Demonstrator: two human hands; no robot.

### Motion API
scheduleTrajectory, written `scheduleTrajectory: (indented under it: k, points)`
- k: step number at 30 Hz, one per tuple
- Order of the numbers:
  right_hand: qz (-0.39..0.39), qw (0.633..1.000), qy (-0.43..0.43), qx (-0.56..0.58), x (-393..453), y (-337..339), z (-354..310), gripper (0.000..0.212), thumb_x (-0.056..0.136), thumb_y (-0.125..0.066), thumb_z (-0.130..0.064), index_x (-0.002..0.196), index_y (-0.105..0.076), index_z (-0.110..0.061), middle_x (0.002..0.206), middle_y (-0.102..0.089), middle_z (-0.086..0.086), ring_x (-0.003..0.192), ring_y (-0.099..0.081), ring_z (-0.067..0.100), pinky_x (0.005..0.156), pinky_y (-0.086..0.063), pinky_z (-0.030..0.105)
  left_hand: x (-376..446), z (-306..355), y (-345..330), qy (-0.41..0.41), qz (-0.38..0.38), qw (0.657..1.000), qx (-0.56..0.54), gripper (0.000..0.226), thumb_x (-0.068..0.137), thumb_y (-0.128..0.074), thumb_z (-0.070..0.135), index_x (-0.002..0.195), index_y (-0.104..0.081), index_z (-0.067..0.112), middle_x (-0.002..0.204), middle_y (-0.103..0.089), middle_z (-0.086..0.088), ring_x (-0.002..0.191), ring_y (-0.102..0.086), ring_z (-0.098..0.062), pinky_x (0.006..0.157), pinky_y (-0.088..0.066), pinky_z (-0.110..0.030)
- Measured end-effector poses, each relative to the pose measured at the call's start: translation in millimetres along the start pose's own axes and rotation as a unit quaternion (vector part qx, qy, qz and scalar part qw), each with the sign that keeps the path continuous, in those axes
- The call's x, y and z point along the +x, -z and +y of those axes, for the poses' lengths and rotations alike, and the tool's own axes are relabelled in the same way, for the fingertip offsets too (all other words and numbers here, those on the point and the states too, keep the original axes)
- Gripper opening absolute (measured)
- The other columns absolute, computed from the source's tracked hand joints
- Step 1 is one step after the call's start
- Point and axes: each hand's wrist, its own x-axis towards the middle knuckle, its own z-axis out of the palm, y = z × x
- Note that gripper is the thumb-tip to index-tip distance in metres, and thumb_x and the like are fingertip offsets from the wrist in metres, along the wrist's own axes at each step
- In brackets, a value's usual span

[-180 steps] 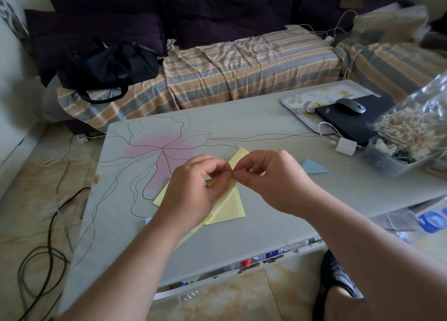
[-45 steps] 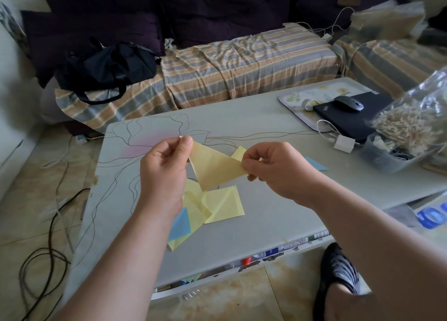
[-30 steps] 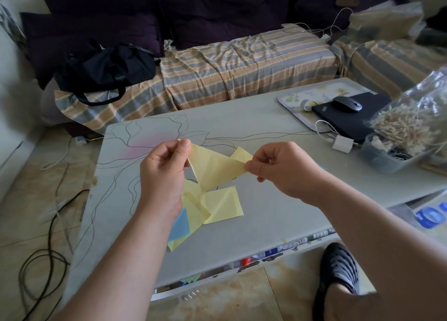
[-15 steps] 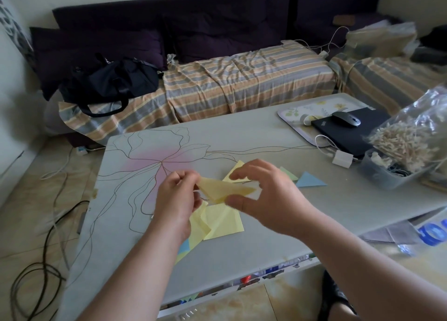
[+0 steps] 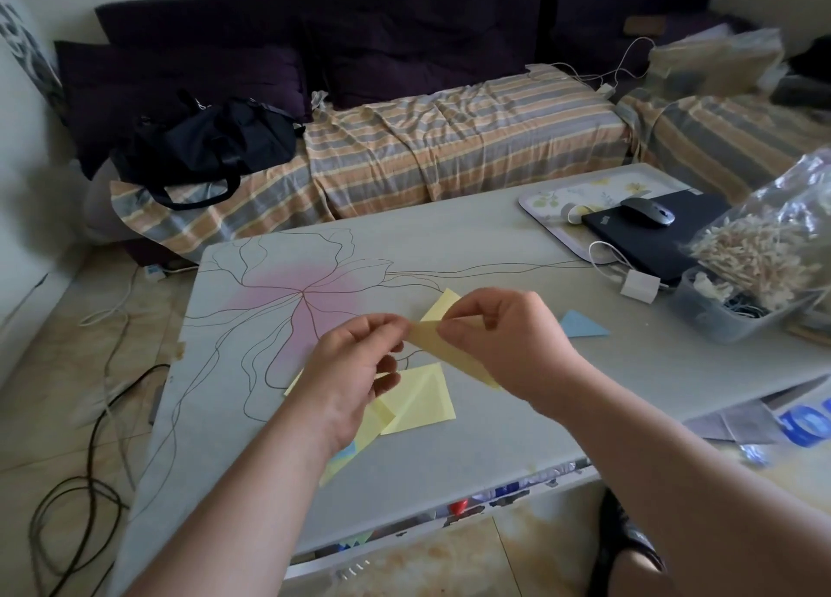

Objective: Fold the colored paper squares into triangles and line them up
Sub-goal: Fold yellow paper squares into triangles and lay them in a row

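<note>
A yellow paper (image 5: pixel 429 340) folded into a triangle hangs above the grey table (image 5: pixel 494 254). My left hand (image 5: pixel 350 371) pinches its left corner and my right hand (image 5: pixel 508 340) pinches its upper edge. Beneath my hands lie loose yellow paper squares (image 5: pixel 422 398), partly hidden by my left wrist. Another yellow piece (image 5: pixel 443 304) pokes out behind my right hand. A folded blue triangle (image 5: pixel 580 324) lies flat to the right of my right hand.
A tray (image 5: pixel 544 200), a black laptop (image 5: pixel 652 236) with a mouse (image 5: pixel 647 212) and a white charger (image 5: pixel 638 286) sit at the back right. A tub (image 5: pixel 728 317) and a plastic bag of wooden bits (image 5: pixel 764 245) stand at the right edge. Cables (image 5: pixel 90 461) trail on the floor at left.
The yellow sheet, held spread open between my hands a second ago, is now folded over into a triangle. Both hands have come closer together and dropped lower over the table.
</note>
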Motion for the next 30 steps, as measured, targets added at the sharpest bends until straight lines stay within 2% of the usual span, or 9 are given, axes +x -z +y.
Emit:
scheduleTrajectory:
  k: [3, 5, 8, 11, 14, 20, 25, 27, 30]
  points:
    - [-0.023, 0.996, -0.056, 0.066, 2.2, 4.2, 0.9, 0.010, 0.087, -0.081, -0.025, 0.078, -0.077, -0.025, 0.068, -0.067, -0.011, 0.054, -0.053, 0.008, 0.047, -0.039, 0.018, -0.8, -3.7, 4.8, -0.067, -0.012, 0.997, 0.041, 0.013, 0.093, -0.076, 0.019, 0.081, -0.080, 0.024, 0.070, -0.061, 0.005, 0.068, -0.053, -0.014, 0.078, -0.051, -0.034]
    - [-0.030, 0.999, -0.032, 0.004, 1.1, 4.1, 2.9, 0.009, 0.087, -0.079, -0.028, 0.079, -0.076, -0.028, 0.064, -0.066, -0.020, 0.053, -0.054, 0.001, 0.048, -0.038, 0.012, -1.1, -6.4, 5.8, -0.110, -0.013, 0.988, 0.108, 0.006, 0.093, -0.077, 0.024, 0.088, -0.080, 0.025, 0.069, -0.064, 0.008, 0.068, -0.055, -0.013, 0.079, -0.049, -0.034]
    - [-0.020, 0.985, 0.072, -0.152, -3.1, 0.3, 4.9, 0.004, 0.086, -0.078, -0.032, 0.083, -0.078, -0.034, 0.077, -0.068, -0.022, 0.081, -0.060, -0.003, 0.064, -0.040, 0.006, -3.9, -10.0, 3.2, -0.144, -0.032, 0.964, 0.221, 0.006, 0.093, -0.077, 0.032, 0.088, -0.078, 0.036, 0.067, -0.061, 0.010, 0.061, -0.049, -0.012, 0.061, -0.040, -0.026]
    - [-0.040, 0.979, 0.115, -0.166, -4.4, -4.5, 9.2, 0.007, 0.087, -0.076, -0.028, 0.086, -0.079, -0.034, 0.084, -0.068, -0.019, 0.089, -0.059, 0.001, 0.074, -0.041, 0.008, -6.0, -11.0, 2.8, -0.174, -0.051, 0.945, 0.271, 0.010, 0.094, -0.075, 0.032, 0.085, -0.077, 0.036, 0.066, -0.056, 0.015, 0.055, -0.042, -0.009, 0.051, -0.033, -0.018]
    - [-0.052, 0.978, 0.091, -0.178, -3.0, -0.6, 8.7, 0.009, 0.088, -0.076, -0.037, 0.080, -0.074, -0.033, 0.087, -0.069, -0.015, 0.088, -0.060, 0.001, 0.075, -0.045, 0.016, -4.3, -8.0, 10.1, -0.198, -0.059, 0.932, 0.298, 0.011, 0.094, -0.076, 0.030, 0.085, -0.077, 0.036, 0.076, -0.063, 0.009, 0.064, -0.052, -0.007, 0.059, -0.040, -0.017]
    - [-0.086, 0.976, 0.043, -0.193, -0.2, 17.8, 5.1, 0.010, 0.092, -0.073, -0.037, 0.087, -0.074, -0.028, 0.092, -0.071, -0.009, 0.068, -0.054, -0.014, 0.059, -0.040, 0.006, -0.6, 3.6, 29.1, -0.164, -0.038, 0.960, 0.222, 0.011, 0.089, -0.081, 0.018, 0.080, -0.079, 0.023, 0.065, -0.066, 0.013, 0.061, -0.056, -0.002, 0.063, -0.045, -0.012]
    - [-0.049, 0.989, 0.010, -0.137, 2.0, 25.3, 9.9, 0.015, 0.093, -0.073, -0.035, 0.081, -0.072, -0.027, 0.083, -0.072, -0.008, 0.046, -0.047, 0.002, 0.044, -0.035, 0.013, 2.2, 6.6, 31.3, -0.116, 0.001, 0.978, 0.172, 0.020, 0.089, -0.079, 0.006, 0.073, -0.077, 0.019, 0.059, -0.063, 0.014, 0.058, -0.054, -0.003, 0.067, -0.045, -0.016]
    - [-0.011, 0.997, -0.018, -0.072, 3.5, 25.8, 12.6, 0.016, 0.092, -0.075, -0.035, 0.081, -0.073, -0.025, 0.070, -0.067, -0.009, 0.046, -0.040, 0.009, 0.045, -0.036, 0.022, 5.7, 7.3, 32.6, -0.093, 0.027, 0.986, 0.134, 0.024, 0.089, -0.078, 0.007, 0.070, -0.077, 0.021, 0.060, -0.059, 0.009, 0.061, -0.050, -0.011, 0.073, -0.043, -0.025]
    - [0.025, 0.998, -0.048, 0.013, 5.9, 24.6, 13.9, 0.016, 0.090, -0.077, -0.038, 0.083, -0.074, -0.024, 0.071, -0.068, -0.010, 0.057, -0.050, 0.011, 0.057, -0.043, 0.030, 9.9, 6.0, 32.2, -0.063, 0.078, 0.994, 0.050, 0.022, 0.090, -0.078, 0.011, 0.072, -0.078, 0.022, 0.067, -0.060, 0.003, 0.070, -0.050, -0.019, 0.079, -0.046, -0.036]
